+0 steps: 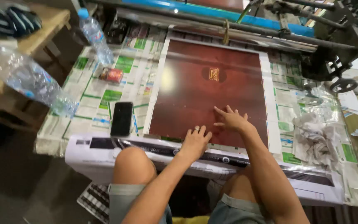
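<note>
We look down on a small print or bindery workshop: a tabletop [104,93] papered over with printed sheets carries a large glossy dark-red sheet [208,87]. Behind it runs a machine with a blue roller [212,12] and black metal arms [332,45], and crumpled waste paper [315,137] piles up beside it.
</note>
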